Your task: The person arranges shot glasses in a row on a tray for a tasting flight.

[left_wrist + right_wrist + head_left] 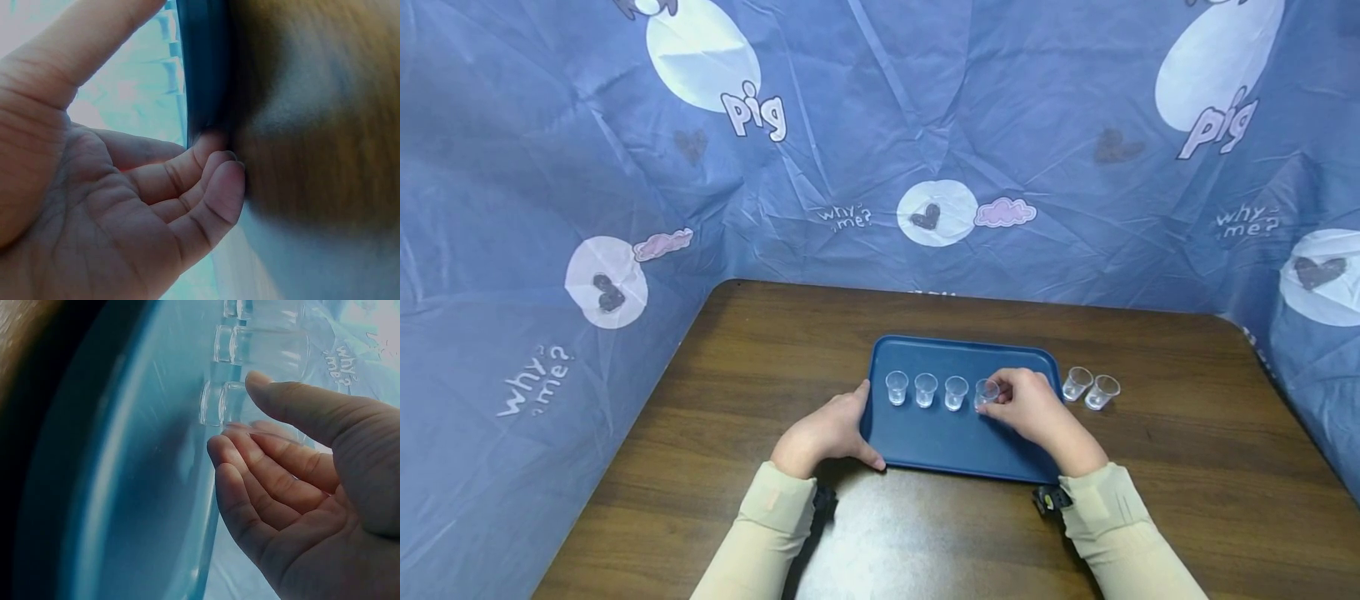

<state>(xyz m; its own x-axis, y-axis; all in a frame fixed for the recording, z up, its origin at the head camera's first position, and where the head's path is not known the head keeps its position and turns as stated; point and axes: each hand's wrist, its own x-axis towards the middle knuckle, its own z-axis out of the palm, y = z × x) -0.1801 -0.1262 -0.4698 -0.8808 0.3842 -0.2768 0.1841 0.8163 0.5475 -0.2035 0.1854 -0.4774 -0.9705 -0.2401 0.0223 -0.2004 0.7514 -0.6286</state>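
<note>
A blue rectangular tray (955,446) lies on the table. My left hand (835,425) holds its left near corner, with the fingers along the left side and the thumb at the near edge. The left wrist view shows the curled fingers (212,181) against the tray's rim (203,69). My right hand (1033,404) pinches a small clear shot glass (983,395) between thumb and fingers; this glass stands upright on the tray. Three matching shot glasses (925,390) stand to its left in a row. In the right wrist view, the thumb (294,400) lies against the held glass (214,405).
Two more clear shot glasses (1077,384) stand on the wooden table (1187,450), just off the tray's right edge and close to the right forearm. A blue printed cloth (850,167) hangs behind and at the sides of the table.
</note>
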